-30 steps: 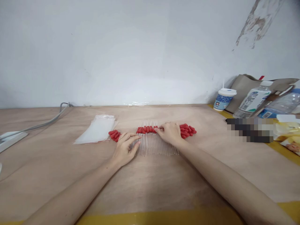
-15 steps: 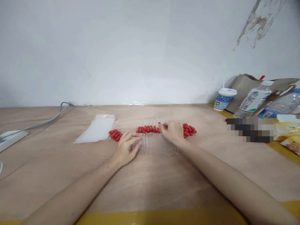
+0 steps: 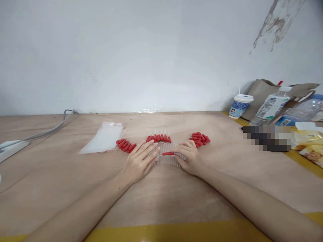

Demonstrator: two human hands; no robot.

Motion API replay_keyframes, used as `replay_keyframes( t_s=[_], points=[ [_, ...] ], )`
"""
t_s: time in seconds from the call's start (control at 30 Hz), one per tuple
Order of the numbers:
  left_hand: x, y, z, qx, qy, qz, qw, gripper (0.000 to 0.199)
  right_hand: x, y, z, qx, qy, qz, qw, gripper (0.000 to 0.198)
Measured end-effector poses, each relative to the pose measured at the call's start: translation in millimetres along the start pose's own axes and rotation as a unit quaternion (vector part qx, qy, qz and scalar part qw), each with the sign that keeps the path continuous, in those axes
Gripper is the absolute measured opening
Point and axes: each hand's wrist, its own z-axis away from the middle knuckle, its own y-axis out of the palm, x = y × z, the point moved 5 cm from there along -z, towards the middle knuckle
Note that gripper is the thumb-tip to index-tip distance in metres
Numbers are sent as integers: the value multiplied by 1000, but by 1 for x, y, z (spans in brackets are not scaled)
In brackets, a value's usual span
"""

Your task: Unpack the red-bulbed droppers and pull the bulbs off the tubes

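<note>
A glass dropper with a red rubber bulb lies crosswise between my two hands, above a row of clear glass tubes. My right hand pinches the bulb end between thumb and fingers. At the other end, the thin tube runs in under the fingers of my left hand, which are long and bent around it; its tip is hidden. Behind the tubes lies a row of droppers with red bulbs, their glass stems pointing to the wall. Loose red bulbs lie left and right.
A stack of clear plastic bags lies on the left, near a power strip with a grey cable. At right stand a paper cup, a plastic bottle and a bag. Behind is a wall.
My right hand has come down from the far row toward me, bringing a red-bulbed dropper crosswise over the tubes. My left hand has shifted slightly right to meet it.
</note>
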Motion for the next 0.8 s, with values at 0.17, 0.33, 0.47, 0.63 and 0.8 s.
replay_keyframes(
  t_s=[0.17, 0.33, 0.47, 0.63, 0.8],
  points=[
    [-2, 5, 1, -20, 15, 3, 1000, 19, 4, 3, 1, 10, -9, 3, 1000, 13],
    [-7, 6, -1, -34, 27, 1, 999, 14, 15, 11, -2, 23, -43, 48, 998, 28],
    [-13, 6, -1, -27, 40, 30, 998, 14, 23, 17, -3, 2, -98, 69, 993, 16],
    [-14, 7, 3, -18, 40, 79, 996, 12, 27, 21, 1, 20, -150, 38, 988, 15],
    [-14, 6, 5, -13, 41, 112, 993, 13, 29, 16, 4, -12, -184, 18, 983, 12]
  ],
)
